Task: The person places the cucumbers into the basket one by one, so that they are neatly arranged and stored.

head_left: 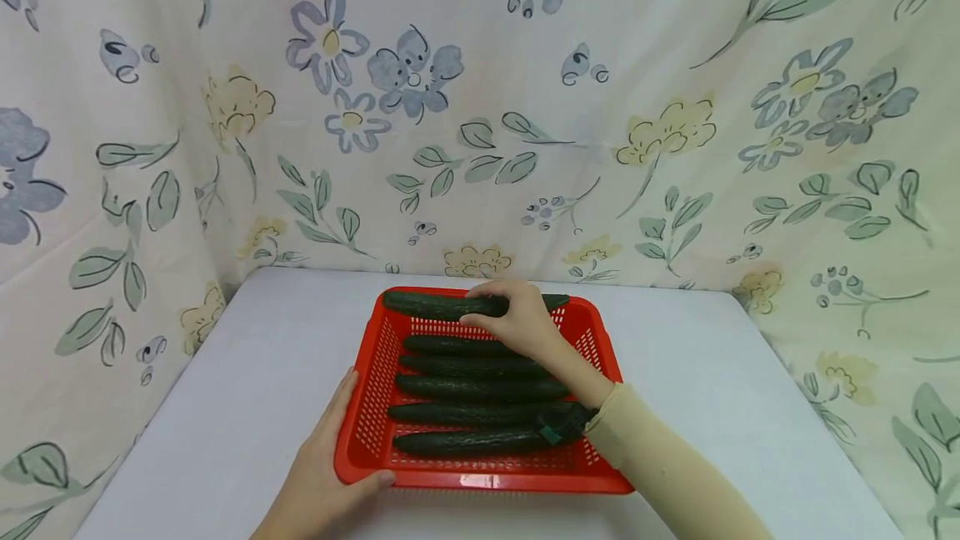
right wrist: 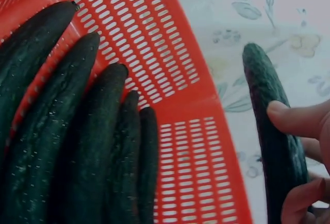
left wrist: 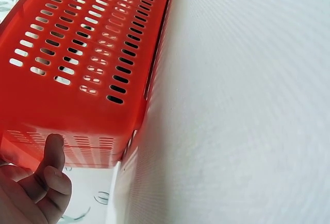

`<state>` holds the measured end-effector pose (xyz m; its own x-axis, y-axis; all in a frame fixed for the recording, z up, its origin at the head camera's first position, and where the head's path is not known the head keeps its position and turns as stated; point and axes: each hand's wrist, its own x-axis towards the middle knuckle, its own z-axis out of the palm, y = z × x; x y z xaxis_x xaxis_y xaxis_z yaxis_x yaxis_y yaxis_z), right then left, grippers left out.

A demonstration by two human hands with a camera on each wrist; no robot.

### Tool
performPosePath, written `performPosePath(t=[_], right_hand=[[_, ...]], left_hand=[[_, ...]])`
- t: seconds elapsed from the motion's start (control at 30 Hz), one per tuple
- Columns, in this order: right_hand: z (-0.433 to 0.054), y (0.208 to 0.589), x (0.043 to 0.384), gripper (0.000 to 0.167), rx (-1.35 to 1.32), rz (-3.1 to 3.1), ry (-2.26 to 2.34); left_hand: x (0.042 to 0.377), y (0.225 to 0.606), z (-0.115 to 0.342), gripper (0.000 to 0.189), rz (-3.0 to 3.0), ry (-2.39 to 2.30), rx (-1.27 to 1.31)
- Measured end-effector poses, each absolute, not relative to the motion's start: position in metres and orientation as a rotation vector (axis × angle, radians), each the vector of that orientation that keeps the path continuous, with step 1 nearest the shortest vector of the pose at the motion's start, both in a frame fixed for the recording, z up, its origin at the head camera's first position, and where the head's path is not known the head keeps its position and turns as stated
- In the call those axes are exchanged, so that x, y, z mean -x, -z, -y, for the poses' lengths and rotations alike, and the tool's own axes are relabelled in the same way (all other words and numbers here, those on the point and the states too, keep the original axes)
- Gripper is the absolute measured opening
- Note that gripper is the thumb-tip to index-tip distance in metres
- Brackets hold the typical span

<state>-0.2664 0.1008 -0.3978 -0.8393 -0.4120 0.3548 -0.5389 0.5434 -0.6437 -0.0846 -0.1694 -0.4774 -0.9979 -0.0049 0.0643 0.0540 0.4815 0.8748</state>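
My right hand (head_left: 519, 319) grips a dark green cucumber (head_left: 426, 305) around its middle, thumb on one side and fingers on the other. It lies crosswise over the far rim of a red plastic basket (head_left: 420, 478). In the right wrist view the held cucumber (right wrist: 262, 82) is apart from the basket wall (right wrist: 206, 74). Several more cucumbers (head_left: 480, 388) lie side by side in the basket. My left hand (head_left: 322, 461) holds the basket's near left corner, thumb at the front rim and fingers along the outer left side. In the left wrist view its fingers (left wrist: 53, 154) touch the slotted wall.
The basket stands on a white table (head_left: 247, 382). A floral cloth (head_left: 480, 107) hangs behind and along both sides. A dark strap with a green patch (head_left: 551, 430) on my right wrist covers part of the nearest cucumbers.
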Motion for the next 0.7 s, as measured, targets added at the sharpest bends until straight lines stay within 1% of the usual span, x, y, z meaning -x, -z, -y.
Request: performPosePath(t=[0.13, 0.53, 0.7], right_hand=[[-0.101, 0.407, 0.267, 0.028, -0.816, 2.696, -1.157], [-0.095, 0.426, 0.268, 0.031, -0.749, 2.829, -0.864], [-0.09, 0.437, 0.265, 0.029, -0.747, 2.799, -0.706]], left_hand=[[0.084, 0.477, 0.169, 0.121, 2.642, 1.592, 0.04], [0.085, 0.477, 0.168, 0.121, 2.634, 1.578, 0.052], [0.084, 0.477, 0.169, 0.121, 2.64, 1.577, 0.06]])
